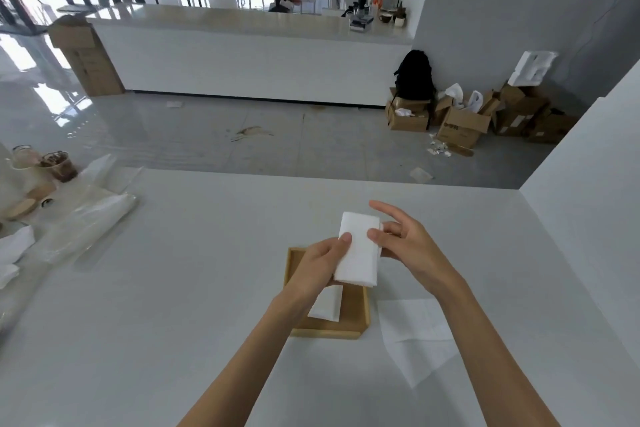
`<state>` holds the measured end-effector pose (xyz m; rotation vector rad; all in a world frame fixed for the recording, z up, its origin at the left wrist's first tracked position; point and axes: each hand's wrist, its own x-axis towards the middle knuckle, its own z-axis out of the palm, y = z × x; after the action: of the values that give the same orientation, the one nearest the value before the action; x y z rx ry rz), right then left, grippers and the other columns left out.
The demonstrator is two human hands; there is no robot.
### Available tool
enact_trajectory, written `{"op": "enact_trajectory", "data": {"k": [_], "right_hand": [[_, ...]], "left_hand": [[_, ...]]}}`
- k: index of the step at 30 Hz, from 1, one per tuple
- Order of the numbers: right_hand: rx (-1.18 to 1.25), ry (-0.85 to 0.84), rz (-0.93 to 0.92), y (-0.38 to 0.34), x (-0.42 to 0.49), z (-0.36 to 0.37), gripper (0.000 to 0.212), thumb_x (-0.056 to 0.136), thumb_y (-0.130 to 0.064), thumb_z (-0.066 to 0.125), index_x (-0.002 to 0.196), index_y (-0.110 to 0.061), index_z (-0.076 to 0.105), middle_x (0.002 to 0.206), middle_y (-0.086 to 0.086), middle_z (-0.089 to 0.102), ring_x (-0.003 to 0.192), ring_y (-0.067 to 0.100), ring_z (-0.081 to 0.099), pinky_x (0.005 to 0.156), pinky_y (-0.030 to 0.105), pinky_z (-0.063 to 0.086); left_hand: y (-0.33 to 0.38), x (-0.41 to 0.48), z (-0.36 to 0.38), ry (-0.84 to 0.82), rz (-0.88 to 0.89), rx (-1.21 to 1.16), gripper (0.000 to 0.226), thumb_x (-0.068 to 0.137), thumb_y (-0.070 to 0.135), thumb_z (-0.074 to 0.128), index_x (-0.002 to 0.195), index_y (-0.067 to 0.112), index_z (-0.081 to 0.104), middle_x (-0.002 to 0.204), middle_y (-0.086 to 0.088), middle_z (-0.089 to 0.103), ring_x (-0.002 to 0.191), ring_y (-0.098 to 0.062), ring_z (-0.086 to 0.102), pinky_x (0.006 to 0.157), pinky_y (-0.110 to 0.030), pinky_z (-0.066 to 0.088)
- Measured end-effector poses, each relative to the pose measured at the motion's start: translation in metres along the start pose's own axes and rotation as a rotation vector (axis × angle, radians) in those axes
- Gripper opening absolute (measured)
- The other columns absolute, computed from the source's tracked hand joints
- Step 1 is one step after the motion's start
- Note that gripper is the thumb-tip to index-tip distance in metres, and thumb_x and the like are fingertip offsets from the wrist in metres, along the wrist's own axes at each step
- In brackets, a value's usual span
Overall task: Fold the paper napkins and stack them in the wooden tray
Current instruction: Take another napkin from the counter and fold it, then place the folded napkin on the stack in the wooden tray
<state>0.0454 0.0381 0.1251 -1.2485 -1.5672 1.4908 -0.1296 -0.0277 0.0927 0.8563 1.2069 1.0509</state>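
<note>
A folded white paper napkin (358, 251) is held in the air just above the wooden tray (358, 310). My left hand (320, 262) grips its left edge with the thumb on top. My right hand (403, 241) pinches its right edge, index finger stretched out. Inside the tray lies another folded napkin (327, 303), partly hidden under my left wrist. An unfolded napkin (417, 338) lies flat on the white table to the right of the tray, under my right forearm.
Clear plastic bags (86, 218), cups and wooden lids (38, 177) crowd the table's left end. A white wall (588, 218) borders the table on the right. Beyond the far table edge is grey floor, a long white counter and cardboard boxes (460, 125).
</note>
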Motion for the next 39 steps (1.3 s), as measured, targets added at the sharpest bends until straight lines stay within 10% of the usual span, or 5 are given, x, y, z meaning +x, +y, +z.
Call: {"op": "enact_trajectory", "data": {"k": [10, 14, 19, 28, 39], "right_hand": [[0.047, 0.044, 0.149, 0.089, 0.004, 0.027, 0.061, 0.097, -0.018, 0.063, 0.146, -0.045, 0.038, 0.094, 0.004, 0.075, 0.093, 0.016, 0.073, 0.086, 0.033, 0.059], [0.022, 0.121, 0.256, 0.167, 0.004, 0.06, 0.053, 0.095, -0.012, 0.063, 0.132, -0.048, 0.049, 0.098, 0.008, 0.071, 0.09, 0.02, 0.07, 0.071, 0.031, 0.06], [-0.108, 0.21, 0.319, 0.229, 0.023, 0.082, 0.032, 0.097, -0.012, 0.062, 0.118, -0.035, 0.058, 0.098, -0.007, 0.068, 0.094, 0.017, 0.069, 0.077, 0.032, 0.06], [-0.342, 0.238, 0.246, 0.284, 0.087, 0.097, 0.014, 0.097, -0.012, 0.059, 0.105, -0.02, 0.068, 0.106, -0.007, 0.068, 0.093, -0.001, 0.061, 0.084, 0.016, 0.05], [-0.598, 0.191, 0.188, 0.293, 0.065, 0.096, 0.034, 0.1, -0.026, 0.053, 0.134, -0.028, 0.055, 0.124, -0.002, 0.052, 0.105, 0.015, 0.057, 0.082, 0.033, 0.053]], "left_hand": [[-0.075, 0.028, -0.012, 0.255, -0.015, 0.026, 0.025, 0.1, 0.028, 0.059, 0.093, 0.005, 0.066, 0.087, -0.008, 0.066, 0.082, -0.022, 0.062, 0.071, -0.039, 0.049], [-0.139, 0.034, -0.026, 0.339, -0.113, 0.155, 0.021, 0.1, 0.019, 0.06, 0.12, 0.015, 0.058, 0.103, -0.011, 0.067, 0.085, -0.018, 0.066, 0.062, -0.017, 0.052], [-0.196, 0.055, -0.051, 0.322, -0.139, 0.386, 0.043, 0.1, 0.006, 0.051, 0.132, 0.033, 0.041, 0.094, -0.011, 0.065, 0.077, -0.023, 0.067, 0.065, -0.033, 0.06], [-0.225, 0.119, -0.073, 0.188, -0.139, 0.709, 0.031, 0.101, 0.006, 0.048, 0.125, 0.022, 0.061, 0.11, 0.004, 0.053, 0.094, -0.003, 0.058, 0.078, -0.004, 0.044], [-0.224, 0.121, -0.051, 0.291, -0.054, 1.164, 0.026, 0.096, 0.013, 0.044, 0.118, 0.008, 0.058, 0.101, -0.009, 0.059, 0.084, -0.028, 0.059, 0.072, -0.038, 0.051]]}}
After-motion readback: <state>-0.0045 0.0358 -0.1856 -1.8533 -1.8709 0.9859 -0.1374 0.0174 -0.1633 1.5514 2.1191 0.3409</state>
